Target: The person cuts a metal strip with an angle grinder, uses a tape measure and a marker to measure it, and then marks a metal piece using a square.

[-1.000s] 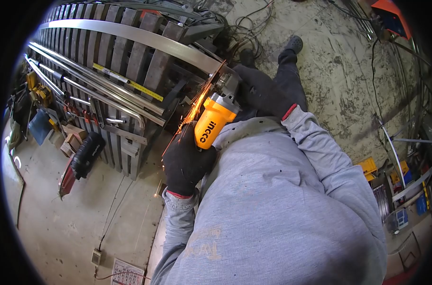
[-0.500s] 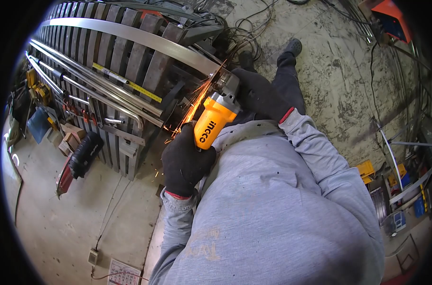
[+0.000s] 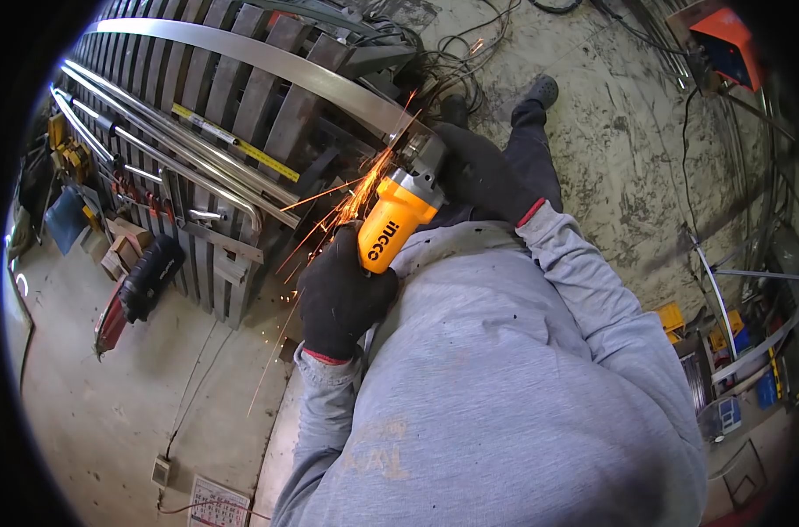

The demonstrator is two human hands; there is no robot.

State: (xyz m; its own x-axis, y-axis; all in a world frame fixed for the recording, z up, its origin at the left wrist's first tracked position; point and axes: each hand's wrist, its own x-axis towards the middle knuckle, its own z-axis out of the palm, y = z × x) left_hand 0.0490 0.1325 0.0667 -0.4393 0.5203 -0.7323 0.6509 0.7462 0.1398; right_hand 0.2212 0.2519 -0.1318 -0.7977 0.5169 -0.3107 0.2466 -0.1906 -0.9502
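A yellow angle grinder (image 3: 398,220) with a silver head lies between my gloved hands. My left hand (image 3: 342,285), in a black glove with a red cuff, is wrapped round the rear of its body. My right hand (image 3: 487,174) grips it at the head end; its fingertips are partly hidden. The grinder's disc side meets the near end of a long flat metal strip (image 3: 281,63). Orange sparks (image 3: 357,200) spray from there down and to the left. The exact contact spot is hidden.
The strip rests on a slatted metal bench (image 3: 233,79) with metal tubes (image 3: 184,156) and a yellow measuring tape (image 3: 268,162). Cables (image 3: 470,66) lie near my feet. A black case (image 3: 151,277) stands left on the floor. Tools and bins (image 3: 724,329) are at right.
The sparks now fan out wider, with longer streaks to the left and down. The camera view has shifted slightly. Both hands keep their hold on the grinder.
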